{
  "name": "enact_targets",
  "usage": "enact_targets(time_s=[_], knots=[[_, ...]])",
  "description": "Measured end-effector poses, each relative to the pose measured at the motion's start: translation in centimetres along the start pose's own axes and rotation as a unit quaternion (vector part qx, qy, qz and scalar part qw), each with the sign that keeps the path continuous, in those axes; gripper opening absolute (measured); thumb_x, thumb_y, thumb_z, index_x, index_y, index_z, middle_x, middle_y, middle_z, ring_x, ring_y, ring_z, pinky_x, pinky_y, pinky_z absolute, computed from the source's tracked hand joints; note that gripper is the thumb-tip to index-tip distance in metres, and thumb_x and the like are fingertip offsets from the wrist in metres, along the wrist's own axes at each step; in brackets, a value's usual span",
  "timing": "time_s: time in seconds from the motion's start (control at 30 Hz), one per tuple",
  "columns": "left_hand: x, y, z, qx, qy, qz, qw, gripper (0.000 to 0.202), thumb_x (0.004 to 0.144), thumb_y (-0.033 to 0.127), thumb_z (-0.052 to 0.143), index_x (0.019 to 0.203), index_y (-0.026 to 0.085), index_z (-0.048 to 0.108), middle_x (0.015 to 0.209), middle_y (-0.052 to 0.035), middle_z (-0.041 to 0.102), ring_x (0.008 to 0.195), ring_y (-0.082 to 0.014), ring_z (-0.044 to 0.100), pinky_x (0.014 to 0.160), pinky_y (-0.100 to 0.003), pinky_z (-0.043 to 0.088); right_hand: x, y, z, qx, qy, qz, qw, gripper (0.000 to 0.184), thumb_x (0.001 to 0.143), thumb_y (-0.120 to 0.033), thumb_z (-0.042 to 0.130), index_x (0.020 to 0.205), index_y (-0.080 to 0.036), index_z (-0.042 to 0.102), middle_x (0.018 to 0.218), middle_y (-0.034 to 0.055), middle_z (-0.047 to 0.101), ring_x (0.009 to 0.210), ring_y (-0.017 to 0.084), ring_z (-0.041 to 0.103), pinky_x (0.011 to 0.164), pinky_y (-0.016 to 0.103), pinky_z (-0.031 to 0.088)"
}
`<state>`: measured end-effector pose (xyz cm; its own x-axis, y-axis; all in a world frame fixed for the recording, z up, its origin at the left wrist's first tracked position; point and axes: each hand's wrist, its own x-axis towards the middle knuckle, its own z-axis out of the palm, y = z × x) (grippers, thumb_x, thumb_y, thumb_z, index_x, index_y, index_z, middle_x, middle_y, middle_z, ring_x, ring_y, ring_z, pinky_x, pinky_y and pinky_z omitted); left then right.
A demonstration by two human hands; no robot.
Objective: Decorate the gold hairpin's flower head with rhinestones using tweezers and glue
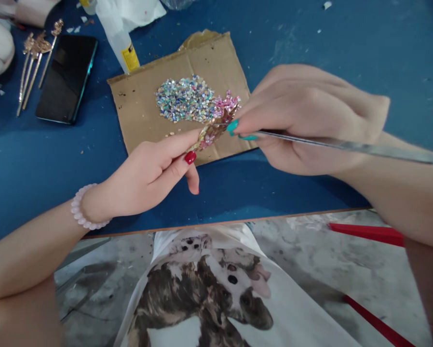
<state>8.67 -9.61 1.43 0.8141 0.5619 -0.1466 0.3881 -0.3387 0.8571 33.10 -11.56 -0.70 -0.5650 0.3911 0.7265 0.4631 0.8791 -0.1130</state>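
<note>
My left hand pinches the lower end of a gold leafy hair ornament between thumb and fingers, and pink flowers decorate it. My right hand grips metal tweezers, whose shaft runs out to the right past the wrist. Their thin tip reaches the ornament's middle; whether anything sits in the tip is too small to tell. Under the ornament lies a brown cardboard sheet. On it a pile of shiny multicoloured chips is spread, beside the ornament's pink upper end.
A black phone lies at the left, near several gold hairpins. A clear bottle with a yellow label leans over the cardboard's back left corner. White tissue is behind it. The blue table's front edge runs close below my hands.
</note>
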Motion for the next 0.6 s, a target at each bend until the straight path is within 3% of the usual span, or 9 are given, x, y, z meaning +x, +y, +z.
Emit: enact_targets(time_s=[0.23, 0.6], knots=[[-0.02, 0.11, 0.01, 0.014, -0.003, 0.004, 1.000, 0.044, 0.102, 0.026, 0.036, 0.143, 0.017, 0.048, 0.073, 0.0029, 0.074, 0.037, -0.0048, 0.036, 0.038, -0.019, 0.030, 0.13, -0.28, 0.29, 0.039, 0.017, 0.012, 0.999, 0.014, 0.098, -0.014, 0.049, 0.096, -0.014, 0.063, 0.096, 0.0059, 0.071, 0.086, 0.015, 0.066, 0.080, 0.034, 0.058], [0.04, 0.02, 0.01, 0.029, 0.004, 0.009, 1.000, 0.043, 0.101, 0.026, 0.036, 0.142, 0.018, 0.049, 0.071, 0.0038, 0.074, 0.037, -0.0058, 0.036, 0.044, -0.020, 0.034, -0.15, -0.07, -0.05, 0.022, 0.008, 0.013, 1.000, 0.013, 0.095, -0.016, 0.049, 0.100, -0.018, 0.062, 0.098, 0.0029, 0.071, 0.087, 0.015, 0.066, 0.080, 0.034, 0.058]])
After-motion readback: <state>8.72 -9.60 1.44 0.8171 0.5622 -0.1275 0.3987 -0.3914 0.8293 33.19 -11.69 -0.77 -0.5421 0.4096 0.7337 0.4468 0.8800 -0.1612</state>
